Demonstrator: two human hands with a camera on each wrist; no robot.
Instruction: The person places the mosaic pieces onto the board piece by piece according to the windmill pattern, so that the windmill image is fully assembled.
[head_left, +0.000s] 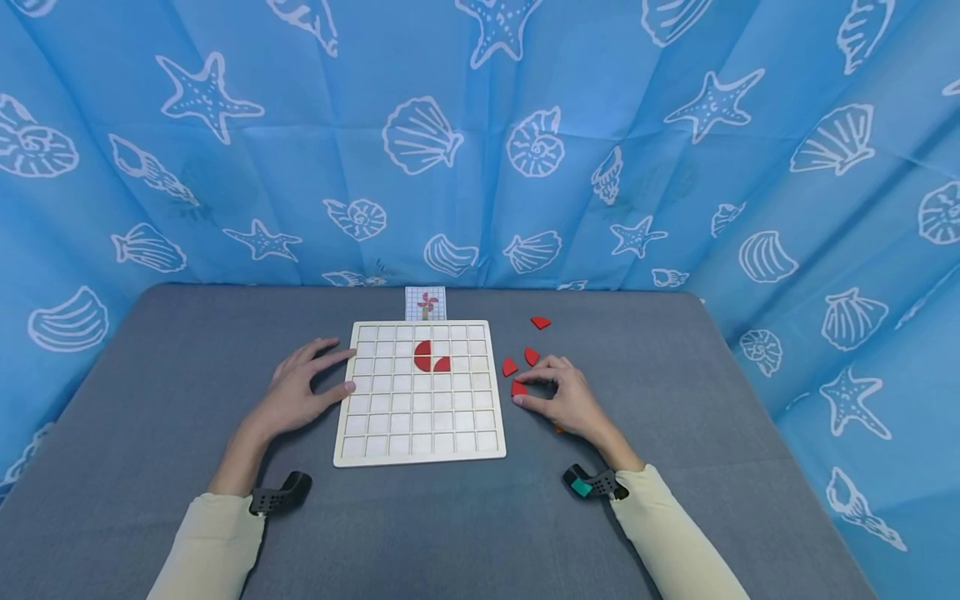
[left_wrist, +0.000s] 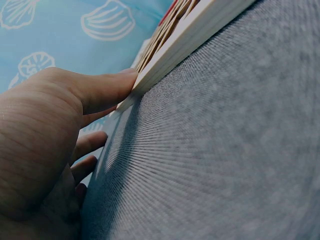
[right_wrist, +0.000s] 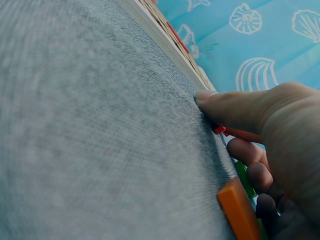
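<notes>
A pale wooden grid board (head_left: 390, 423) lies on the grey table, with three red quarter-round pieces (head_left: 423, 364) set in its upper middle squares. My left hand (head_left: 298, 392) rests at the board's left edge, thumb and fingers spread and extended; in the left wrist view the thumb tip touches the wooden rim (left_wrist: 165, 62). To the right of the board, my right hand (head_left: 564, 398) pinches a red quarter-round piece (head_left: 518, 389) between thumb and index finger, close over the table. That piece (right_wrist: 220, 129) is mostly hidden behind the thumb in the right wrist view.
More red pieces (head_left: 510, 367) lie loose right of the board, one red piece (head_left: 541, 322) farther back. An orange block (right_wrist: 237, 210) and green pieces (right_wrist: 244, 176) sit beneath my right hand. Behind the board is a card (head_left: 425, 303) with a pinwheel picture; a blue curtain (head_left: 480, 208) hangs beyond.
</notes>
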